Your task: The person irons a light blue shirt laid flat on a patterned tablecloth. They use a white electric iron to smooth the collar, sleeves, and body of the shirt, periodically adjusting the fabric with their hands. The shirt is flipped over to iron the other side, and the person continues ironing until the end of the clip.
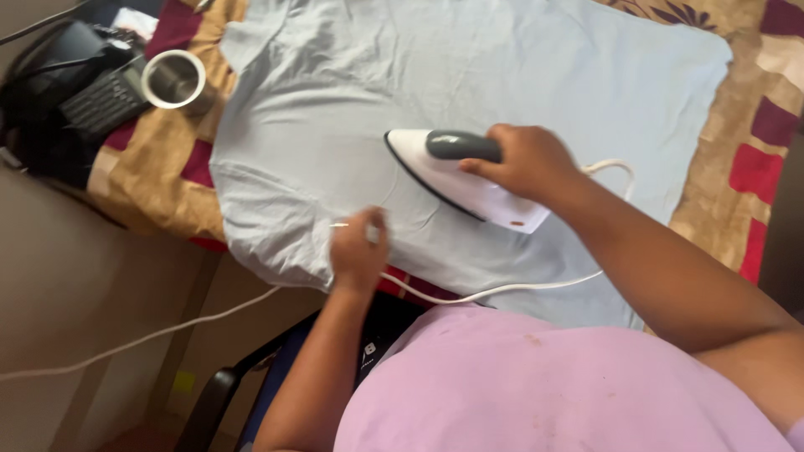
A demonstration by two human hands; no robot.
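Observation:
A pale grey shirt [469,75] lies spread flat over a patterned brown and red cloth [151,167] on a table. My right hand [528,163] grips the grey handle of a white iron [456,172] that rests on the shirt's middle, tip pointing left. My left hand [358,247] is closed near the shirt's front edge, pinching the fabric beside a small white item, and sits a short way left of the iron. The iron's white cord [502,289] runs along the near edge of the table and off to the left.
A metal cup [174,79] stands at the table's far left corner. Next to it sit a black telephone [100,100] and dark gear. A dark chair frame [218,402] is below the table edge, by my body in a lilac top.

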